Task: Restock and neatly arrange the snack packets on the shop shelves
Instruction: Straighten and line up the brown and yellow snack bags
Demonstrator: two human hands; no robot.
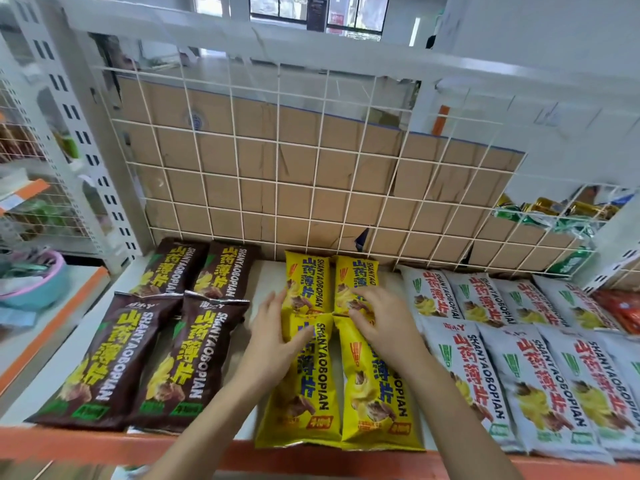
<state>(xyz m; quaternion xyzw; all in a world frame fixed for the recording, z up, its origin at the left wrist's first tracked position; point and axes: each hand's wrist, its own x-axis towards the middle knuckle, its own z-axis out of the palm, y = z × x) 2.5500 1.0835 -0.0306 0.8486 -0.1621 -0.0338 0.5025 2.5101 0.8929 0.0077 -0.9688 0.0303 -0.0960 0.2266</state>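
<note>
Two arms in view here, and both are bare from the wrist right down to the bottom edge of the picture. The left forearm [214, 410] is slim and smooth, uncovered all the way along. The right forearm [450, 393] is the same, bare and slender. Up at the left grip [273, 327], that's a bare hand with long, thin fingers. The right grip [384, 317] matches it, bare as well. The nails are too blurred to tell.
</note>
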